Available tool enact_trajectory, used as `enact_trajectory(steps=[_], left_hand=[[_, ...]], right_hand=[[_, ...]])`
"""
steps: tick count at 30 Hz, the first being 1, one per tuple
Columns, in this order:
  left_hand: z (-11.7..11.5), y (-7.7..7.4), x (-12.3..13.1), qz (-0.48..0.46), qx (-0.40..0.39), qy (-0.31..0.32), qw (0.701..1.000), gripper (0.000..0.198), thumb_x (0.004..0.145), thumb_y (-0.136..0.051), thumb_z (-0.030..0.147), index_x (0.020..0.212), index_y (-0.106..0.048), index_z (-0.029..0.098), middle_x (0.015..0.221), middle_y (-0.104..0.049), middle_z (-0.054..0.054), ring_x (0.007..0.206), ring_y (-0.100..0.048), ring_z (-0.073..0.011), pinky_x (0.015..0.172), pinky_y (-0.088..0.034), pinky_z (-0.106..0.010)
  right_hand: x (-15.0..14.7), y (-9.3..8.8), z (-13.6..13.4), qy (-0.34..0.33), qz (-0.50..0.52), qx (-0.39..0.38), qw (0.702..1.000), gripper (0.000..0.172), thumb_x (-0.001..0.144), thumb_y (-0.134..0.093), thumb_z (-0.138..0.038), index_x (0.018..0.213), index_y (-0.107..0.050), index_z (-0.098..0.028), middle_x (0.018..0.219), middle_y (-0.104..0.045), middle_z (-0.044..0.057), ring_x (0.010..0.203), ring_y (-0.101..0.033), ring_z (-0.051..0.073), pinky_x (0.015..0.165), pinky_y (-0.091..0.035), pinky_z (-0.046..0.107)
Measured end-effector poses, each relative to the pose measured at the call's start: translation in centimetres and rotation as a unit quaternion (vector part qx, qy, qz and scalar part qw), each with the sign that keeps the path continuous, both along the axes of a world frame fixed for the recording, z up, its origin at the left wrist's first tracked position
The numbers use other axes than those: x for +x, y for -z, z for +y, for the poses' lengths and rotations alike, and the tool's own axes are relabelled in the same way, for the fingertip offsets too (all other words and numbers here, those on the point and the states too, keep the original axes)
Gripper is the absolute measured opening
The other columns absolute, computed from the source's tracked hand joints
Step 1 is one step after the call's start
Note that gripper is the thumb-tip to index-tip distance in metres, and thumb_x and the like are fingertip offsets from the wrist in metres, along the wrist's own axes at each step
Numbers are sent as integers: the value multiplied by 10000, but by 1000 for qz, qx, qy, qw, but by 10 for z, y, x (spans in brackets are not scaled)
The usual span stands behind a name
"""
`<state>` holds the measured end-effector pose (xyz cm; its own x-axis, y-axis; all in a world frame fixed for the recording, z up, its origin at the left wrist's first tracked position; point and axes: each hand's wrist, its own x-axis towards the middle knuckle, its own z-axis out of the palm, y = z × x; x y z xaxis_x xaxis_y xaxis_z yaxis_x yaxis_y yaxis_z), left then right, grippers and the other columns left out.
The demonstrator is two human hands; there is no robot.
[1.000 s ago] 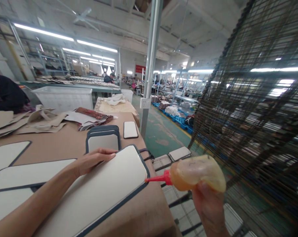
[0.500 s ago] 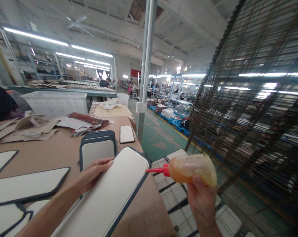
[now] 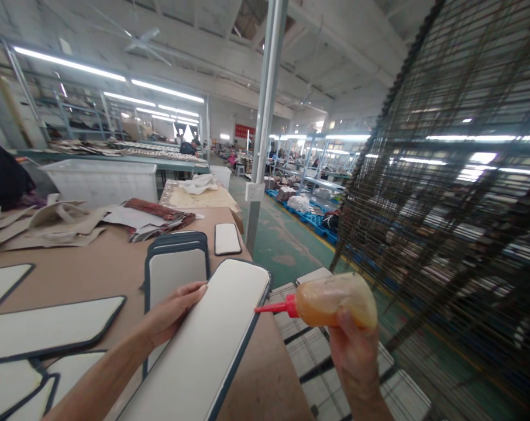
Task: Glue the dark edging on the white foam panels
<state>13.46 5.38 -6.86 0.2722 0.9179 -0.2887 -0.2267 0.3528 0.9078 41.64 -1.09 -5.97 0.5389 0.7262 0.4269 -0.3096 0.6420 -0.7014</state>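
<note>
My left hand (image 3: 181, 307) grips the left edge of a long white panel (image 3: 207, 327) with a dark blue rim, its thumb on the white face and its other fingers hidden. The panel is tilted, its rounded far end raised. In my right hand (image 3: 355, 351) is a translucent glue bottle (image 3: 335, 299) with amber liquid inside, held sideways. Its red nozzle (image 3: 276, 306) points left, the tip at the panel's right edge. Behind the panel stands a stack of similar dark-rimmed panels (image 3: 177, 269).
A small panel (image 3: 227, 239) lies near the far edge of the brown table (image 3: 269, 374). More panels (image 3: 50, 327) and fabric scraps (image 3: 155, 216) are at left, before a white bin (image 3: 102, 181). A wire mesh rack (image 3: 444, 175) rises at right; a metal post (image 3: 267, 117) stands ahead.
The bottle in my right hand has shifted left and slightly down, its nozzle tip sliding along the panel's right edge toward me. The panel has moved slightly right with my left hand.
</note>
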Motion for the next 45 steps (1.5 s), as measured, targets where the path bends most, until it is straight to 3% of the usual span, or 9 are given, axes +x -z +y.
enact_trajectory(steps=[8,18,22,27,33,39,45], left_hand=[[4,8,-3,1,-2,-29,1000,505,527,-865,451,840,-604,151,645,-668,5,575,-619,-148,502,-468,-212],[18,23,-11,-5,-1,-63,998,567,436,-886,471,770,-541,169,581,-624,31,512,-555,-116,459,-452,-200],[21,22,-13,-4,2,-65,998,486,514,-871,407,770,-533,169,573,-615,34,497,-548,-113,454,-462,-204],[26,20,-13,3,3,-63,998,361,625,-825,323,782,-544,160,593,-629,18,485,-553,-115,434,-459,-204],[33,16,-11,11,1,-67,998,210,742,-735,248,758,-547,155,577,-624,12,471,-565,-119,440,-472,-210],[39,8,-7,17,4,-69,997,140,776,-690,189,753,-557,149,581,-638,-1,469,-577,-126,447,-483,-219],[46,0,-4,18,15,-66,998,162,750,-720,191,738,-565,148,572,-637,2,461,-583,-132,440,-488,-226]], right_hand=[[-6,3,0,-10,-28,-33,999,308,622,-829,-321,897,-712,-244,842,-743,49,782,-701,242,712,-596,325],[-13,0,-8,-55,-4,-48,997,428,588,-865,-322,979,-715,-235,780,-744,23,702,-705,191,711,-578,251],[-14,-1,-9,-55,-5,-57,997,445,571,-874,-316,981,-720,-237,759,-744,23,681,-705,191,700,-579,253],[-15,-3,-14,-65,-34,-60,995,304,589,-861,-367,823,-736,-219,733,-742,57,652,-698,213,671,-589,298],[-14,-5,-23,-60,-20,-66,996,364,534,-886,-361,851,-744,-252,700,-740,34,591,-692,210,613,-597,293],[-13,-2,-28,-68,-22,-86,994,448,532,-884,-398,934,-746,-255,793,-756,78,668,-710,266,636,-604,361],[-11,-5,-33,-74,-5,-97,993,400,482,-902,-405,824,-760,-254,724,-743,67,644,-700,234,660,-599,330]])
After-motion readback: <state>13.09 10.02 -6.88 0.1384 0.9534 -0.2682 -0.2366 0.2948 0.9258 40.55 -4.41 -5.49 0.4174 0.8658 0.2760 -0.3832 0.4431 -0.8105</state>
